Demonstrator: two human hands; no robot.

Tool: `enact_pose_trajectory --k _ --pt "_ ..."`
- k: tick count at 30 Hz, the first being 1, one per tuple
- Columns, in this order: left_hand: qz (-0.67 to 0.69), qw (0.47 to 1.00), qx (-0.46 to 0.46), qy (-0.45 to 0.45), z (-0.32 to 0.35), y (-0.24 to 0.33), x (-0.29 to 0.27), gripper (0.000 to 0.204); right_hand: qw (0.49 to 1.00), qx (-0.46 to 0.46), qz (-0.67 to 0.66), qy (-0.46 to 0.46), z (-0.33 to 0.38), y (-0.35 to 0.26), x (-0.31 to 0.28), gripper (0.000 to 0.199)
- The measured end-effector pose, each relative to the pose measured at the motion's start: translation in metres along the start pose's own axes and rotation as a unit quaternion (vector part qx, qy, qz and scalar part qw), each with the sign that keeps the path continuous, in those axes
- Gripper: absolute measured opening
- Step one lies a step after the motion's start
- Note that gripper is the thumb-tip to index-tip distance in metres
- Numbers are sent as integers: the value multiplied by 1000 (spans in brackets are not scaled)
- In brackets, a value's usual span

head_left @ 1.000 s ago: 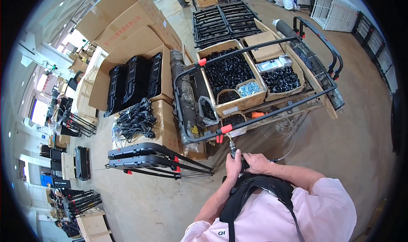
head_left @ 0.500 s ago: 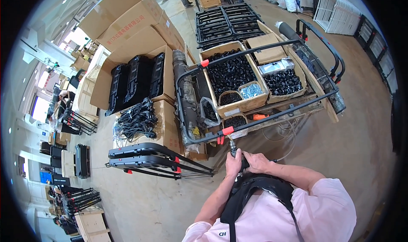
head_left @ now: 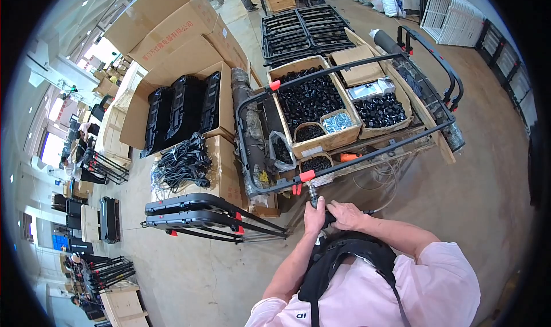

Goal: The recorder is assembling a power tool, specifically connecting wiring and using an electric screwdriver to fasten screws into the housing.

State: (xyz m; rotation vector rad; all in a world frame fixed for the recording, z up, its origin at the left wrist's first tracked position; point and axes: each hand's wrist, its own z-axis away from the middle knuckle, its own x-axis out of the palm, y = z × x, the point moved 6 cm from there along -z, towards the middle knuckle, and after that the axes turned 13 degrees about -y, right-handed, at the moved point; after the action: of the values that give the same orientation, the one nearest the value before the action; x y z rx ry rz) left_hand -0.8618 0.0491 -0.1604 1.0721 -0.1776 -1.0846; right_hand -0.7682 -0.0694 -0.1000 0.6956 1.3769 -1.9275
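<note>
Both my hands are closed around a power screwdriver (head_left: pixel 314 200) with a silvery front end and a dark body. My left hand (head_left: pixel 314 217) wraps its front part, and my right hand (head_left: pixel 346 216) grips farther back, where a hose joins it. The tool's tip meets a red fitting (head_left: pixel 307 176) on the near rail of a black tubular frame (head_left: pixel 373 153); whether a screw sits there is too small to tell. The frame lies across a bench with parts boxes. A second red piece (head_left: pixel 275 85) sits on its far rail.
On the bench are a large carton of black plastic parts (head_left: pixel 310 97), blue-white screws (head_left: pixel 337 122), a smaller box of black caps (head_left: pixel 380 110) and an orange-handled tool (head_left: pixel 350 156). To the left stand cable bundles (head_left: pixel 182 163) on a carton and folded black frames (head_left: pixel 195 212). A thin hose (head_left: pixel 395 183) loops at right.
</note>
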Motion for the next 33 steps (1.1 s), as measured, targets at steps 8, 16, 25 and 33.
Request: enact_pose_trajectory --k 8,16,25,33 --pt "13 1000 1 -3 5 -5 2 59 1000 2 2 17 0 -2 12 49" --pt "17 999 -15 -48 15 -6 3 62 1000 15 1 2 6 -5 18 54" --pt "27 996 -8 -87 27 -12 2 62 999 -10 18 51 12 -11 26 44" --pt "-28 975 -24 -217 19 -30 24 61 997 79 -4 -10 41 -8 27 57"
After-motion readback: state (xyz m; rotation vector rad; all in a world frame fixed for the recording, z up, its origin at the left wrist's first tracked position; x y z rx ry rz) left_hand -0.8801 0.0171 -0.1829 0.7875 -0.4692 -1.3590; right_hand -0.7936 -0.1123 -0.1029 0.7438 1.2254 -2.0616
